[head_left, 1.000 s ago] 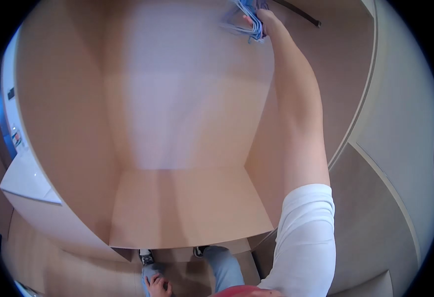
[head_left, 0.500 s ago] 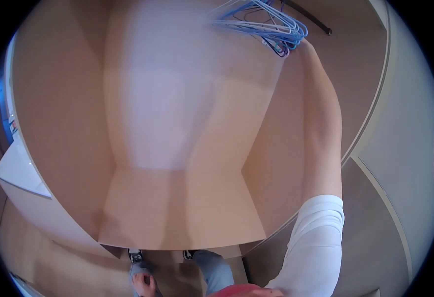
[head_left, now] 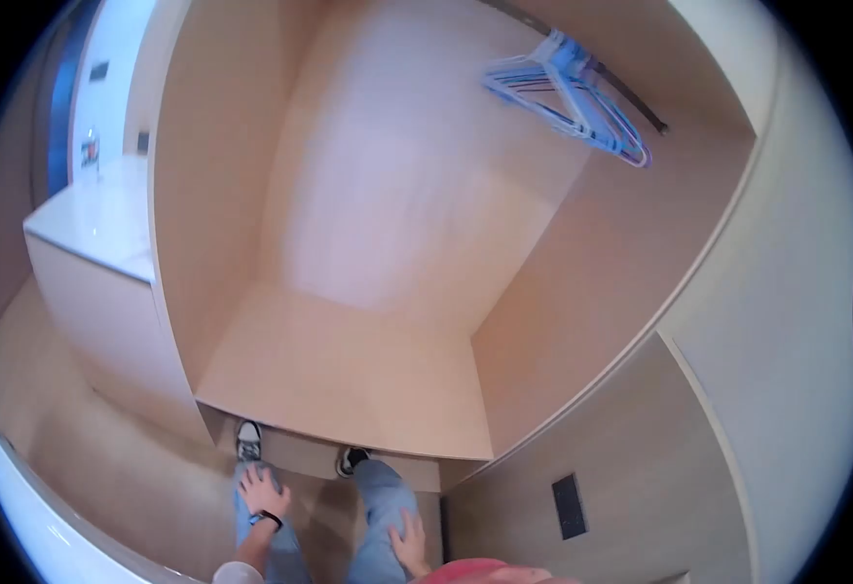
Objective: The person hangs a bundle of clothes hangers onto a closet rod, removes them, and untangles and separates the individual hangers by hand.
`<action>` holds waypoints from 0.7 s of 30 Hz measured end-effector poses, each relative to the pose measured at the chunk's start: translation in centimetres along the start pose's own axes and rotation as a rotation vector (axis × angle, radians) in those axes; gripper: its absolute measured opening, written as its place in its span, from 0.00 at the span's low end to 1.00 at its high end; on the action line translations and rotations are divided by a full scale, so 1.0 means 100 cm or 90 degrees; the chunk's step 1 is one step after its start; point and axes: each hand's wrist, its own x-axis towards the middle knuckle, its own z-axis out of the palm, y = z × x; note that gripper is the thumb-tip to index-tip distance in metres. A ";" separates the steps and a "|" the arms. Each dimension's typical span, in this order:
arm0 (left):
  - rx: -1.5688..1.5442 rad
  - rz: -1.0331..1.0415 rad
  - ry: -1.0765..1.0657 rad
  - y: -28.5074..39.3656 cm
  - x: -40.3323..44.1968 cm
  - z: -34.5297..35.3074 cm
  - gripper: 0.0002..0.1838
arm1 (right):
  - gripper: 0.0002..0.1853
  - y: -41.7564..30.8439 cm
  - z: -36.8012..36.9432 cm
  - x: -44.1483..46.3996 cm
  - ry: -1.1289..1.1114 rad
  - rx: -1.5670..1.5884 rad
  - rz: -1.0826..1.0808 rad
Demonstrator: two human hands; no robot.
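Observation:
My left hand (head_left: 265,492) is low in front of my left leg, its fingers spread and holding nothing. A dark band (head_left: 267,518) circles that wrist. Beside my right thigh, my right hand (head_left: 410,543) hangs with its fingers apart, also free of any object. Well above both hands, a bunch of blue, white and purple hangers (head_left: 582,102) hangs from the rail (head_left: 631,92) at the upper right of the open wardrobe (head_left: 339,365). Neither hand touches the hangers.
To the left of the wardrobe stands a cabinet with a white glossy top (head_left: 95,229). A wood-look panel with a dark plate (head_left: 570,506) is at the lower right. My shoes (head_left: 248,440) are on the floor by the wardrobe's front edge.
My right arm, which was raised with its hand at the hangers, has come down to my thigh. The hangers are now bunched along the rail. The view has shifted and tilted; more of my left hand shows.

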 end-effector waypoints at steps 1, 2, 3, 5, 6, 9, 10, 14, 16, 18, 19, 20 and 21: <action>0.027 0.015 -0.012 0.000 0.004 -0.007 0.32 | 0.35 -0.002 -0.002 -0.014 -0.027 0.023 0.050; 0.049 0.026 -0.034 0.005 0.001 -0.010 0.32 | 0.37 0.001 -0.015 -0.028 -0.061 0.038 0.103; 0.065 0.035 -0.066 0.006 -0.006 -0.008 0.31 | 0.39 0.001 -0.029 -0.044 -0.098 0.042 0.159; 0.092 0.050 -0.073 0.009 -0.009 -0.011 0.31 | 0.43 -0.017 -0.063 -0.041 -0.253 0.021 0.319; 0.094 0.049 -0.107 0.015 -0.009 -0.024 0.33 | 0.45 -0.024 -0.073 -0.037 -0.329 0.015 0.394; 0.064 0.030 -0.113 0.015 -0.016 -0.019 0.37 | 0.49 -0.024 -0.070 -0.039 -0.242 -0.005 0.297; 0.049 0.025 -0.096 0.015 -0.011 -0.013 0.38 | 0.49 -0.022 -0.063 -0.039 -0.223 0.011 0.275; 0.036 -0.020 -0.108 0.010 -0.014 -0.014 0.35 | 0.47 0.047 -0.044 0.002 -0.308 -0.049 -0.019; 0.021 -0.026 -0.082 0.004 -0.014 -0.001 0.33 | 0.34 -0.011 -0.135 0.094 -0.233 -0.207 -0.221; 0.006 -0.039 -0.059 -0.001 -0.011 0.004 0.30 | 0.29 -0.059 -0.218 0.186 -0.056 -0.305 -0.236; 0.002 -0.033 -0.051 -0.004 -0.011 0.006 0.29 | 0.35 -0.092 -0.280 0.258 -0.236 -0.353 -0.094; -0.002 -0.026 -0.041 -0.008 -0.008 0.007 0.29 | 0.34 -0.127 -0.337 0.302 -0.047 -0.390 -0.286; -0.009 -0.020 -0.031 -0.007 -0.005 0.008 0.28 | 0.33 -0.161 -0.394 0.345 0.185 -0.449 -0.445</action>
